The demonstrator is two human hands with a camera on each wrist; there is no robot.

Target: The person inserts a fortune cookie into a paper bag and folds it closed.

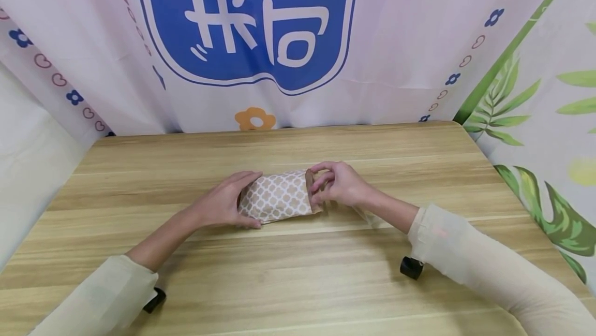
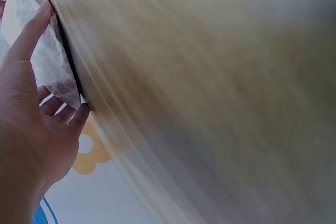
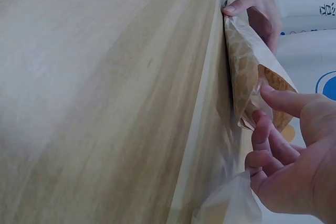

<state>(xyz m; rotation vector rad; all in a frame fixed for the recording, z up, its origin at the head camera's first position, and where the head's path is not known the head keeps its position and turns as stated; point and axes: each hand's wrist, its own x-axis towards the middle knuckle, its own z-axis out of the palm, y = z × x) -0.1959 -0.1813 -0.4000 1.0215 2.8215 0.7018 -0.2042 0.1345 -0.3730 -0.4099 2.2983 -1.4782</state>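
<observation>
A tan paper bag (image 1: pixel 278 196) with a white lattice print lies on its side on the wooden table. Around its closed end curves my left hand (image 1: pixel 226 199), thumb on the near side and fingers on the far side; the left wrist view shows this grip too. My right hand (image 3: pixel 294 150) is at the bag's open brown mouth (image 3: pixel 279 83). Its thumb and a finger pinch a piece of clear plastic film (image 3: pixel 258 102) there. How far that film reaches inside is hidden. Another clear plastic piece (image 3: pixel 231 203) lies below the right hand.
The wooden table (image 1: pixel 279 279) reaches back to a white curtain with a blue sign (image 1: pixel 251 25) and an orange flower (image 1: pixel 255 118). A leaf-printed cloth (image 1: pixel 554 196) hangs at the right. Black wrist mounts (image 1: pixel 412 267) sit under both sleeves.
</observation>
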